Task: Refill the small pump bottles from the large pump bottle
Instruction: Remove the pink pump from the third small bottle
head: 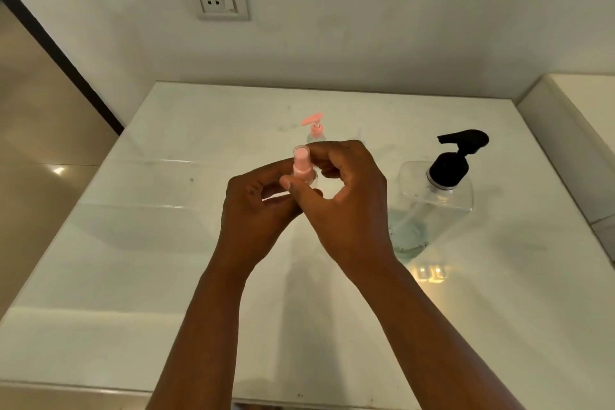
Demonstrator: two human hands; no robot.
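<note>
Both hands hold one small pump bottle (303, 170) mid-table; the left hand (256, 210) curls round its body, the right hand (342, 196) pinches the pink top; twist gently, keeping it upright; the large pump bottle (432, 196) waits at three o'clock, another small bottle (315, 131) at twelve.

No readable text, labels or nos. anywhere; bottles look unlabelled, tho view's a bit soft.

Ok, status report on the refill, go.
Both hands, left and right, grip the small pink-capped bottle above the table, cap on. Large pump bottle upright at right, untouched. Nothing between them.
</note>
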